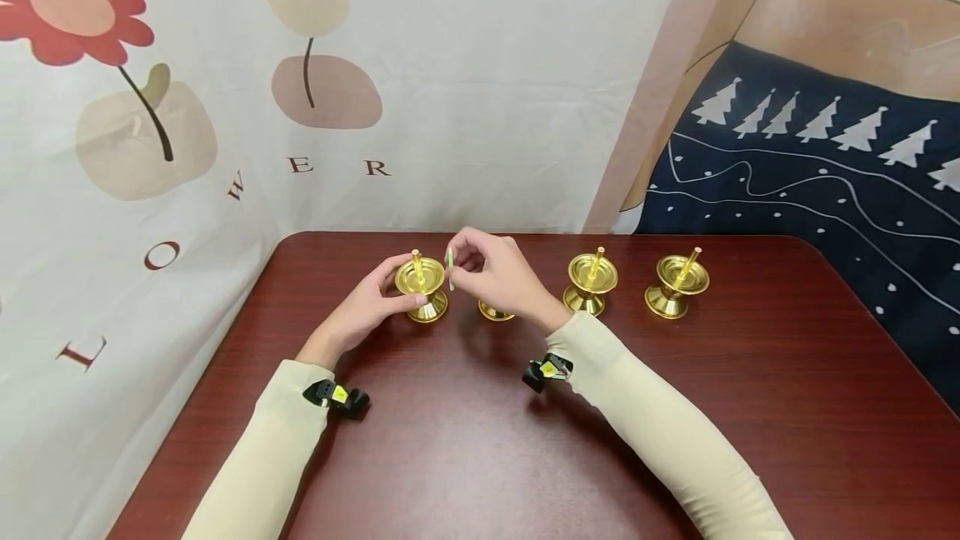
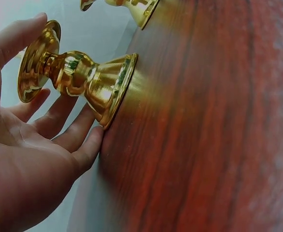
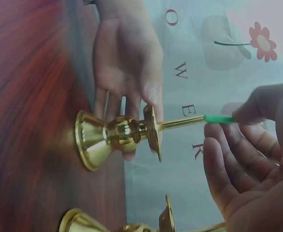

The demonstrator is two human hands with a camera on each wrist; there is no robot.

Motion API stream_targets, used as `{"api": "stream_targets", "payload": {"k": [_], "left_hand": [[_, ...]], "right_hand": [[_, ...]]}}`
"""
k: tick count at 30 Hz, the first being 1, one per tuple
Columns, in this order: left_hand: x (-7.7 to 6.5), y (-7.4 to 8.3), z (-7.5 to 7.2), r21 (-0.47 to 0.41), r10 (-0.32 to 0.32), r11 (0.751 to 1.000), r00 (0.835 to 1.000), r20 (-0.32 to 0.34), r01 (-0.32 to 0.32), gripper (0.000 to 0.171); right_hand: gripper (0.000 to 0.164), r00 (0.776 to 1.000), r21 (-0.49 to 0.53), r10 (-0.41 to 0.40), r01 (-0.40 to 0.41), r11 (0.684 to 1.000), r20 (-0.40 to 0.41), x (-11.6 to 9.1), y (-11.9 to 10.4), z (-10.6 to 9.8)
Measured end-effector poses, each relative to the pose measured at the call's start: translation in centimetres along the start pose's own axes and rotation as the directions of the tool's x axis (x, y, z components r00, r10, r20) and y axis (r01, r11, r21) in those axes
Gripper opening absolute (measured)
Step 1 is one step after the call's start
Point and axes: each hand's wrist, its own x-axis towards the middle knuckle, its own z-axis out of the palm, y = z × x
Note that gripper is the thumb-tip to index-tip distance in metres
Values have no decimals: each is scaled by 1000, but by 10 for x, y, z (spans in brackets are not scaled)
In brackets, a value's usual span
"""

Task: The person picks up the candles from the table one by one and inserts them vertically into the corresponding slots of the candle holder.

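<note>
As left fingers (image 2: 18, 38) hold a candleholder (image 2: 75, 72), right fingers (image 3: 262, 104) pinch a stick (image 3: 219, 119).

A person's cream-sleeved arms (image 1: 667, 407) stretch across the tabletop (image 1: 450, 457) toward its far edge — the left hand (image 1: 367, 302) low over it, thumb and fingers curved apart; the right hand (image 1: 501, 275) raised higher above it, thumb and fingertips pinching.
</note>
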Motion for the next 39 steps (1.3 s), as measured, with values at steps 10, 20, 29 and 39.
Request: {"api": "stream_targets", "payload": {"k": [10,20,29,39], "left_hand": [[0,-6,-3,-90,20,996,1000,20,-18,76],[0,-7,-3,-94,24,995,999,32,-21,76],[-2,-4,-3,-101,13,995,999,30,-10,76],[-1,-4,-3,-105,14,994,999,33,-11,75]], "right_hand": [[9,993,27,37,-35,999,-109,33,-1,17],[7,996,15,23,-22,1000,-85,44,-4,25],[6,998,4,10,-9,1000,-59,47,-3,26],[7,999,-70,-24,22,997,-27,49,-3,27]]}}
